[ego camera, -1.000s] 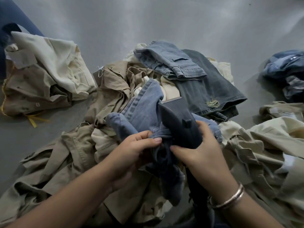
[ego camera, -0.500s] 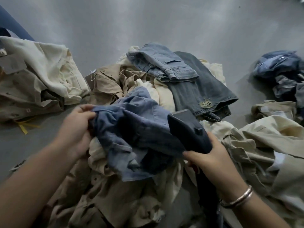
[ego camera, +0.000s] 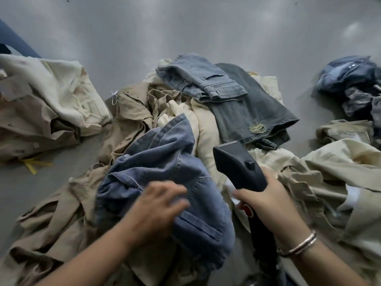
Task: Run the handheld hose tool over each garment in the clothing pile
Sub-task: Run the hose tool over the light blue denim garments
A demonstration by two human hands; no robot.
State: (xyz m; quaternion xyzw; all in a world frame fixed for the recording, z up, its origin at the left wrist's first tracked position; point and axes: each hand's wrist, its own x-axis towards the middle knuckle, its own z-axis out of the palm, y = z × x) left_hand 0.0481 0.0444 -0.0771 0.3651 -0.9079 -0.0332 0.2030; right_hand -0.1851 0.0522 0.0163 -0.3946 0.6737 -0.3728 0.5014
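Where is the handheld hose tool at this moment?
In the head view, the handheld hose tool sits right of centre, gripped by the right hand, its head just right of the blue denim garment under the left hand.

Glossy grey floor (ego camera: 185, 27), soft reflections

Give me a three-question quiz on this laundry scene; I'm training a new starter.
1. True or false: the right hand grips the tool.
2. Which garment does the left hand rest on? A) blue denim B) grey jeans C) cream shirt
3. Fill in: a bangle is on the ___ wrist.

Key: 1 true; 2 A; 3 right.
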